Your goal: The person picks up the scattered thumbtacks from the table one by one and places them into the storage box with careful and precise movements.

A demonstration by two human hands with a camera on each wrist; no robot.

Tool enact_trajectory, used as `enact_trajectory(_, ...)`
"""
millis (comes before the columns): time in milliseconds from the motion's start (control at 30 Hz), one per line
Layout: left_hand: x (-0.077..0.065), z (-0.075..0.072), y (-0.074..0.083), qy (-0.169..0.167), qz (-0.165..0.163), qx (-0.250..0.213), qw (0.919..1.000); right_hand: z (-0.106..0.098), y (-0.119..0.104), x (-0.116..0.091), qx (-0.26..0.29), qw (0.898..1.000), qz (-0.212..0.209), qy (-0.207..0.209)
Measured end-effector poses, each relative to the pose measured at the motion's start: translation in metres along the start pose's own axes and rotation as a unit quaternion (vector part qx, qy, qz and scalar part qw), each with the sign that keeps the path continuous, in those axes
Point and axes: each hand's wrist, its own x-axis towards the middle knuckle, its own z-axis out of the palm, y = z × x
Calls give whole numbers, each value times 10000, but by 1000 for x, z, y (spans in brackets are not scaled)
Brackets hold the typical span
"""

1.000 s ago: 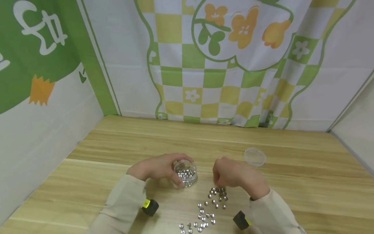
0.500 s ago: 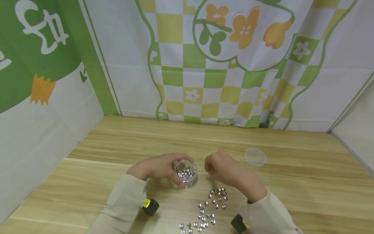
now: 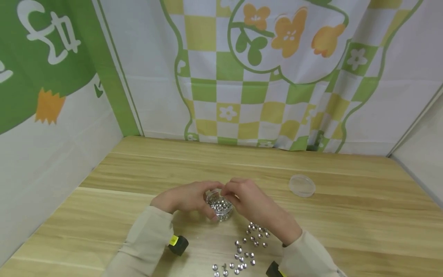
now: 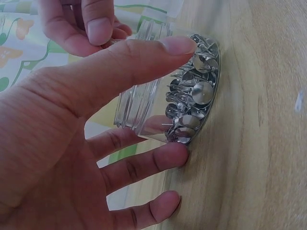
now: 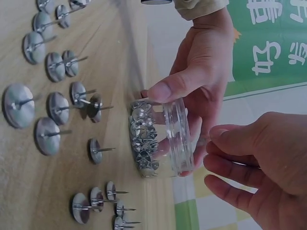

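Note:
A clear round jar [image 3: 223,209] partly filled with silver thumbtacks [image 4: 201,92] stands on the wooden table. My left hand [image 3: 194,198] grips its side, thumb on one side and fingers on the other. Over the jar's open mouth is my right hand [image 3: 247,200], thumb and forefinger pinched together. A small bit of metal shows at those fingertips in both wrist views; it looks like a thumbtack [image 5: 202,140], mostly hidden. Loose thumbtacks [image 5: 19,105] lie near the right forearm, many with points up.
A clear round lid [image 3: 302,186] lies on the table [image 3: 155,161] to the right of the jar. Scattered tacks run from beside the jar toward the near edge. A printed curtain [image 3: 228,92] closes off the back.
My right hand has moved left from above the loose thumbtacks to the jar's mouth. My left hand and the jar have stayed in place.

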Motion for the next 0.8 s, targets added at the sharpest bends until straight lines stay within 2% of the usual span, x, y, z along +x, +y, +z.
enact_trajectory(200,0,0,0,-7,10,-19,10000,-3,-2,-1,-166,9995,134,-232)
enact_trajectory(333,0,0,-1,-28,37,-67,10000,-16,-7,-4,-482,9948,515,-733)
enact_trajectory(533,1,0,-1,-43,88,-34,9999,-31,-14,-12,-892,9743,1293,-1615)
enact_trajectory(800,1,0,0,-48,58,-143,9999,-28,-14,-14,-1002,9451,2176,-2221)
